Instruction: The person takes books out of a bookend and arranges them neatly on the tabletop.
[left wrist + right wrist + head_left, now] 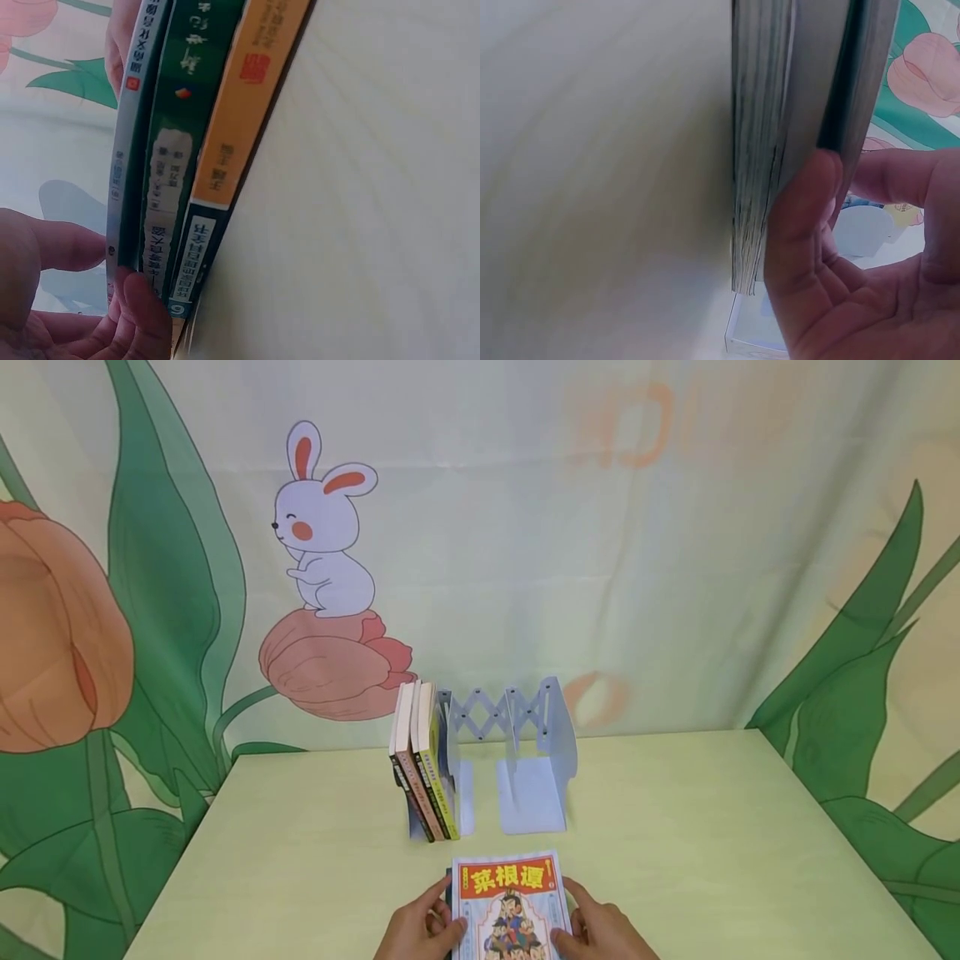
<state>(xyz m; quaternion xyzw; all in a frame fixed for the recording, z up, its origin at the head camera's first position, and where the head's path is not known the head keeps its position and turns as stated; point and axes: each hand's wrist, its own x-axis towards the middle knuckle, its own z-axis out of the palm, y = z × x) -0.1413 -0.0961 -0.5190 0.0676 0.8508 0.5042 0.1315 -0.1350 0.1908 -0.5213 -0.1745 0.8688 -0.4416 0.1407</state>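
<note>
Both hands hold a light-blue comic book (510, 906) with a red title banner, on top of a stack at the table's front. My left hand (422, 925) pinches its left, spine side, thumb on the cover. At the opposite edge my right hand (606, 930) pinches it, with the thumb over the cover and fingertips at the dark gap below it. Under it, the left wrist view shows a green-spined book (187, 97) and a book with an orange and dark blue spine (251, 97). The right wrist view shows page edges (759, 150) of the lower stack.
Behind the stack stands a pale blue expanding book rack (564, 752) with a lattice back. Several upright books (426, 760) lean in its left section. The pale green table (675, 827) extends to both sides, and a printed curtain (480, 527) hangs behind it.
</note>
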